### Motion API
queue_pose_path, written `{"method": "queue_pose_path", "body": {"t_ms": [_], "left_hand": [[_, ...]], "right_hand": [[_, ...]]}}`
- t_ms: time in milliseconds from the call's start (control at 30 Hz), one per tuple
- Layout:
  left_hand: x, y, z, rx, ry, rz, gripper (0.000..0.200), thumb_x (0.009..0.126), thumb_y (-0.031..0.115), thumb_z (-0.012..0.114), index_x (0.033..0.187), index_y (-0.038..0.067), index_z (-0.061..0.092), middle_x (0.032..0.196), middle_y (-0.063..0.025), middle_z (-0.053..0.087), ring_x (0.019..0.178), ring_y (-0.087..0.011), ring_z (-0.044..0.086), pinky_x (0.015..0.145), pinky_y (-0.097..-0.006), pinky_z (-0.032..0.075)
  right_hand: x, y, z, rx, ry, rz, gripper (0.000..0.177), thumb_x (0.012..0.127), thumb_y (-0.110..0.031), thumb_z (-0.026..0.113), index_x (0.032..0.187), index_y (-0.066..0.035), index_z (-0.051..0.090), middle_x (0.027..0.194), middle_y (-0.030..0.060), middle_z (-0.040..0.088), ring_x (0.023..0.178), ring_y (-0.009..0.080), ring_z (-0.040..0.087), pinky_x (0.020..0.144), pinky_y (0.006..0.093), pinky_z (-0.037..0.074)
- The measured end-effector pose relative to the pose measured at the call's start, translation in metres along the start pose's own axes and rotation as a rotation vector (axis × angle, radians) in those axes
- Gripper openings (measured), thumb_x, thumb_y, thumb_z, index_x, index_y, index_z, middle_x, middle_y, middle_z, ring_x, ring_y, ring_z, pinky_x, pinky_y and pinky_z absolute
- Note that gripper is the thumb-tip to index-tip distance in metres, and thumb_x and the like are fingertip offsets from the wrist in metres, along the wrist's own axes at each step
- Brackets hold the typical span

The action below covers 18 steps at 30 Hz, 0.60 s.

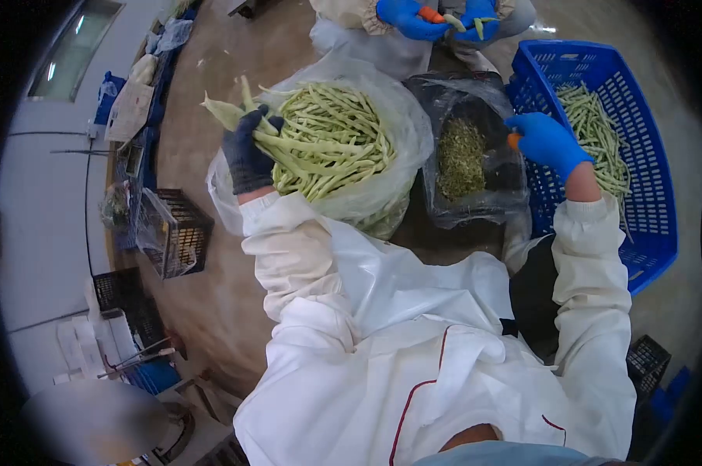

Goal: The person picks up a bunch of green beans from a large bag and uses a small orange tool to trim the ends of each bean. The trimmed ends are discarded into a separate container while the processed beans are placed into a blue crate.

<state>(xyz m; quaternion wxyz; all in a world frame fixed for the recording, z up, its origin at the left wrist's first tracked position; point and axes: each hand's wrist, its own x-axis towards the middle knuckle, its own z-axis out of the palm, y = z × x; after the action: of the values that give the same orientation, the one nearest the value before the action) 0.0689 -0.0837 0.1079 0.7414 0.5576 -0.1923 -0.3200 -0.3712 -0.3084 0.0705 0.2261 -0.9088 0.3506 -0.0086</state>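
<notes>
The dark-gloved left hand [250,153] has its fingers clamped on long, flat, pale-green beans [224,113], at one side of a clear plastic bag [411,138] filled with beans. The blue-gloved right hand [549,144] has its fingers closed on a small orange object [514,140], near a blue perforated plastic crate [648,179]. Farther, another person's blue-gloved hands [413,22] hold pale-green pieces [479,28].

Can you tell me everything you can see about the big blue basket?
The blue basket is a big, deep box with an open top. It looks like hard plastic, with rows of little slots through its walls. It stands upright on the person's right, with a heap of green bean pieces inside. The person's blue-gloved right hand overlaps its left side in this view, but I can't tell if they touch.
</notes>
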Motion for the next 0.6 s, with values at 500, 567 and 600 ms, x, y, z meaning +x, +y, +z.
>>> {"method": "queue_pose_path", "body": {"t_ms": [500, 567, 600], "left_hand": [[-0.078, -0.068, 0.177, -0.289, -0.669, -0.455, 0.043, 0.079, 0.011, 0.059, 0.118, -0.007, 0.055, 0.1, -0.015, 0.065, 0.082, -0.0259, 0.065, 0.075, -0.0379, 0.055], [-0.081, -0.068, 0.182, -0.295, -0.672, -0.467, 0.039, 0.079, 0.011, 0.061, 0.114, -0.006, 0.056, 0.098, -0.0137, 0.065, 0.08, -0.0249, 0.065, 0.075, -0.0363, 0.055], [-0.083, -0.065, 0.184, -0.294, -0.671, -0.473, 0.038, 0.079, 0.01, 0.062, 0.113, -0.006, 0.057, 0.097, -0.013, 0.065, 0.079, -0.0245, 0.065, 0.075, -0.0355, 0.055]], "right_hand": [[0.024, -0.086, -0.006, 1.09, 0.012, -0.256, 0.039, 0.091, -0.018, 0.062, 0.127, -0.006, 0.057, 0.11, 0.0024, 0.063, 0.094, 0.012, 0.056, 0.085, 0.0294, 0.045], [0.017, -0.086, -0.015, 1.012, 0.024, -0.14, 0.038, 0.091, -0.016, 0.063, 0.126, -0.002, 0.056, 0.11, 0.0041, 0.064, 0.097, 0.0115, 0.055, 0.087, 0.0285, 0.045], [0.015, -0.087, -0.019, 0.976, 0.029, -0.085, 0.038, 0.091, -0.015, 0.063, 0.126, -0.001, 0.056, 0.111, 0.0049, 0.064, 0.099, 0.0113, 0.055, 0.088, 0.028, 0.045]]}}
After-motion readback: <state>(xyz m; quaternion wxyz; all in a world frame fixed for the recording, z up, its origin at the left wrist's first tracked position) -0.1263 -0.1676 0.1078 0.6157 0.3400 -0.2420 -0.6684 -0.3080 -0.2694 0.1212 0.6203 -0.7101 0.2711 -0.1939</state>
